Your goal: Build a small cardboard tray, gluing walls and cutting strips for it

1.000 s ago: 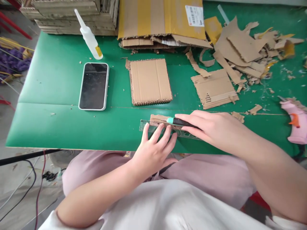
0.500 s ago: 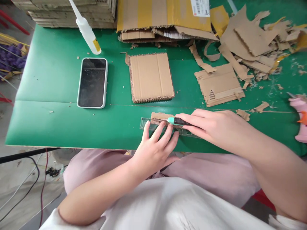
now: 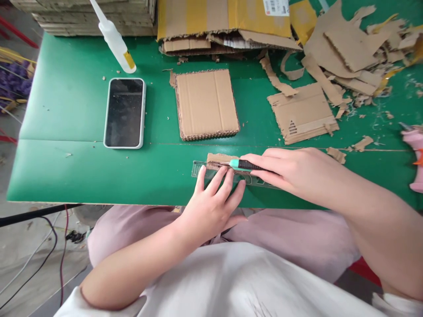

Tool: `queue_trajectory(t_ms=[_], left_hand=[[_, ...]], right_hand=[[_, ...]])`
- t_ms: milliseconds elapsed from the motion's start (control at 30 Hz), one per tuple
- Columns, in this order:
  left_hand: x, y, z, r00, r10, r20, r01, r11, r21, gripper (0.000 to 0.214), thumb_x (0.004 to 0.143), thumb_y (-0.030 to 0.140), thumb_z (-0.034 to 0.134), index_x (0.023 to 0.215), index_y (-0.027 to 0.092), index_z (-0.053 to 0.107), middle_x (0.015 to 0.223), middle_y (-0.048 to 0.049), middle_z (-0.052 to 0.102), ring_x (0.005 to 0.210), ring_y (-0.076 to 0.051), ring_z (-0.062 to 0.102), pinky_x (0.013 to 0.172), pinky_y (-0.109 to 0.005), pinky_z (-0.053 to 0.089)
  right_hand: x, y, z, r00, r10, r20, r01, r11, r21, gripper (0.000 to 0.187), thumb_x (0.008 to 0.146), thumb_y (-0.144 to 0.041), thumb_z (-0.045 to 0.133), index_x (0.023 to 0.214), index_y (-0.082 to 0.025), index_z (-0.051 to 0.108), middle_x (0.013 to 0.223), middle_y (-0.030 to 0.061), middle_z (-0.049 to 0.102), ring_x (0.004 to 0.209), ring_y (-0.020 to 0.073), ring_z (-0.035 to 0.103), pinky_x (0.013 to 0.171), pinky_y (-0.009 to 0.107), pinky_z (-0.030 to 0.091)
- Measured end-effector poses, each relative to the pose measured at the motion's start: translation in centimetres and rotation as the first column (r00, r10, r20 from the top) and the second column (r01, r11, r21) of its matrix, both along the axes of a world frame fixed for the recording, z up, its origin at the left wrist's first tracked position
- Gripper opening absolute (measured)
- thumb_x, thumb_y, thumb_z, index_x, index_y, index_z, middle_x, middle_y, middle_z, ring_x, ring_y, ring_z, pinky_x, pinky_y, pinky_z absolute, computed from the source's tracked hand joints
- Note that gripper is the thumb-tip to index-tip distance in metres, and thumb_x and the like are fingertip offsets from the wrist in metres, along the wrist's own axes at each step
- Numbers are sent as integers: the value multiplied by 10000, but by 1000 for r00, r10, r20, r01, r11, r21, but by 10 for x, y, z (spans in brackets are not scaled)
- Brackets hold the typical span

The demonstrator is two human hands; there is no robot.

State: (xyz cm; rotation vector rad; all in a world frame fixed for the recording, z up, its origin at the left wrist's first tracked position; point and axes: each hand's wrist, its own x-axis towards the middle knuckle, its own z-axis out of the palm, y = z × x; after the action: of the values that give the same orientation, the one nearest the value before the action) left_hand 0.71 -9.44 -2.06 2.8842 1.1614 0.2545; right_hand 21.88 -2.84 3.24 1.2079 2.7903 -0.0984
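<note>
My left hand (image 3: pixel 216 198) presses its spread fingertips on a clear plastic ruler (image 3: pixel 198 169) near the table's front edge. Under and just behind the ruler lies a small cardboard piece (image 3: pixel 220 157). In my right hand (image 3: pixel 280 167) is a craft knife (image 3: pixel 244 164) with a black grip and a mint-green collar. Its tip points left and meets the cardboard along the ruler's far edge, close to my left fingertips. A square stack of cardboard (image 3: pixel 207 105) lies beyond my hands.
On the green table (image 3: pixel 66 176) are a phone (image 3: pixel 124 113), a white squeeze bottle (image 3: pixel 117 46), a flat cardboard piece (image 3: pixel 303 113) and a heap of scraps (image 3: pixel 350 48). A taped carton (image 3: pixel 214 17) and stacked cardboard (image 3: pixel 95 17) stand at the back. Something pink (image 3: pixel 414 154) sits at the right.
The view has shifted slightly. Both hands, the ruler and the knife keep nearly the same places, with the knife tip still at the ruler's edge.
</note>
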Motion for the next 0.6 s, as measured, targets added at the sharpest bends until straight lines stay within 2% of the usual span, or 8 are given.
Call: queue_trajectory(t_ms=[233, 600], left_hand=[[1, 1, 0, 1000, -3, 15, 3, 1000, -11, 622, 902, 592, 330, 1292, 140, 509, 1351, -189, 521, 1290, -343, 435, 1017, -615, 364], [1, 2, 4, 1000, -6, -8, 6, 1000, -19, 565, 921, 529, 353, 1293, 134, 513, 1344, -196, 528, 1277, -341, 455, 996, -614, 387]], right_hand=[[-7, 2, 7, 993, 31, 117, -41, 995, 88, 329, 936, -301, 361, 1096, -243, 642, 640, -1, 584, 411, 84, 378, 427, 236, 136], [-7, 1, 11, 970, 49, 238, -66, 996, 66, 298, 894, -253, 421, 1100, -225, 634, 620, 1, 564, 392, 80, 346, 428, 243, 116]])
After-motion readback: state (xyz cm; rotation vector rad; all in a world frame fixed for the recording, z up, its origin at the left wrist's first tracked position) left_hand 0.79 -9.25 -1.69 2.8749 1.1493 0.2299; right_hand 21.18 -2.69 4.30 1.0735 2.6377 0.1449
